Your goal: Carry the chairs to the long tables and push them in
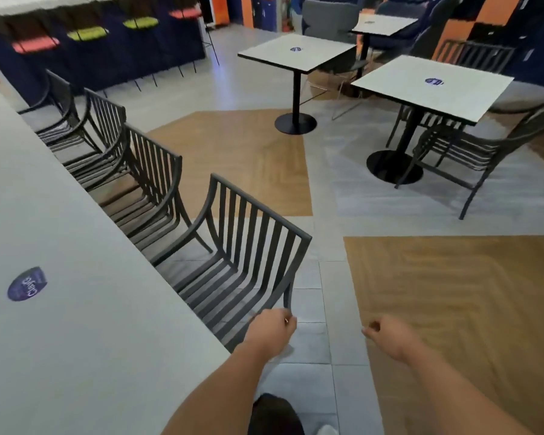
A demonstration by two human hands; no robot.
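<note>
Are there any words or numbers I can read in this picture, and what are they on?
Round purple sticker on the long table: white writing shows, but it is turned and too blurred to read for sure.
Round stickers on the square tables: too small and blurred to read.
Chairs and bar stools: no writing shows.
No numbers or signs can be read anywhere.

The nearest slatted chair (248, 246) by my left hand (272, 328) is looking like matt dark-grey metal, its slats smooth. The long table (76, 309) at lower left is showing a smooth, matt pale top. The floor (453, 309) is mixing wood-look herringbone panels with faintly glossy grey tiles.
</note>
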